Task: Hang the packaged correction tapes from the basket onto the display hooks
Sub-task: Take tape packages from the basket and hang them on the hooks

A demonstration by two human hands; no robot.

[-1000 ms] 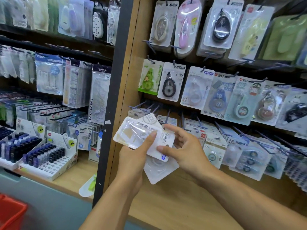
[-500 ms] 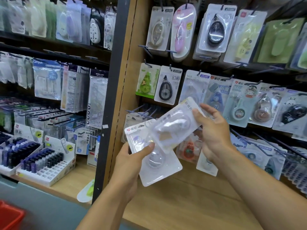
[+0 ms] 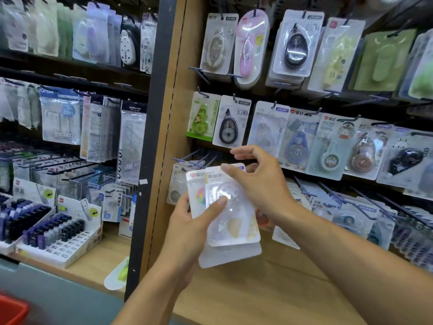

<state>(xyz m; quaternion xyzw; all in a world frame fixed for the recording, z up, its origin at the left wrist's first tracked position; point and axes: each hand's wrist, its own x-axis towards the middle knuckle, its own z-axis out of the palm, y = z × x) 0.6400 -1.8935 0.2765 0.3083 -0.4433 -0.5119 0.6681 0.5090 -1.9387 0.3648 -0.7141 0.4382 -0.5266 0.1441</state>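
At the far left corner, the red basket point(image 3: 11, 309) sits low and blurred, its contents out of view. In mid-frame, the left hand point(image 3: 187, 228) holds a small stack of packaged correction tapes point(image 3: 230, 221) against its palm, thumb pressed across the clear blister fronts, while the right hand point(image 3: 262, 184) pinches the top edge of the front pack, its other fingers loosely raised. Several bare display hooks point(image 3: 196, 157) jut out just above and behind the stack; rows to the right already carry hung packs. By the look of it, the held packs are not yet hung, and sorting comes first.
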